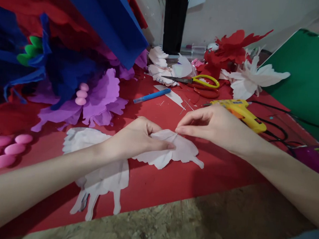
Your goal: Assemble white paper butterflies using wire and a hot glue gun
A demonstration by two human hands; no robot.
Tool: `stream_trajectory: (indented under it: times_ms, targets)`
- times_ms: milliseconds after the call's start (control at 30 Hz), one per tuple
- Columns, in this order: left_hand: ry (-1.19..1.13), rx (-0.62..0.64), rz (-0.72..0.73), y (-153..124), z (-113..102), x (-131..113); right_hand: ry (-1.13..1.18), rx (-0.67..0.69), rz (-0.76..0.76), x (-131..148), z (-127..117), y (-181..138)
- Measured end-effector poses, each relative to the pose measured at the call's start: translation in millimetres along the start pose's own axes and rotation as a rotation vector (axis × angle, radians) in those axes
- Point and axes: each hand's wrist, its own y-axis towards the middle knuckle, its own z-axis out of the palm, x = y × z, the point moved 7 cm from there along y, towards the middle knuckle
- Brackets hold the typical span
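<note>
Blue pen point(152, 96), green board point(302, 81), pink ovals point(15, 149)

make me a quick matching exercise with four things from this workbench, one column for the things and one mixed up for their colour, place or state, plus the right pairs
Things
1. scissors
2. central white wing-shaped cutout
3. glue gun
4. pen

Descriptions
A. yellow, partly hidden behind the right hand
B. blue, lying on the red work surface
C. dark blades, yellow handle loop
D. held between thumb and fingers of the left hand

Right pairs: 1-C, 2-D, 3-A, 4-B
</note>
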Motion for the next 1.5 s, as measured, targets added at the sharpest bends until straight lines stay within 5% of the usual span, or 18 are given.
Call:
stream_trajectory:
  times_ms: [367, 600, 867, 1067, 1300, 1500]
  targets:
    - [-0.164, -0.066, 0.010, -5, -4, -4, -0.026, 0.010, -0.042, 5, 7, -1]
    - [-0.012, 0.002, -0.002, -3, -2, 0, 0.007, 0.042, -0.014, 3, 9, -1]
    - [0.000, -0.064, -0.035, -1, -10, 0, 0.070, -0.049, 0.056, -9, -19, 6]
    - [-0.289, 0.071, -0.009, 3, 0, 2, 0.101, -0.149, 0.032, -13, -49, 9]
    - [-0.455, -0.161, 0.112, 2, -14, -2, -0.003, 0.047, 0.052, -17, -44, 9]
    - [-0.395, -0.184, 0.113, 2, -15, -1, -0.135, 0.163, 0.056, -24, -24, 10]
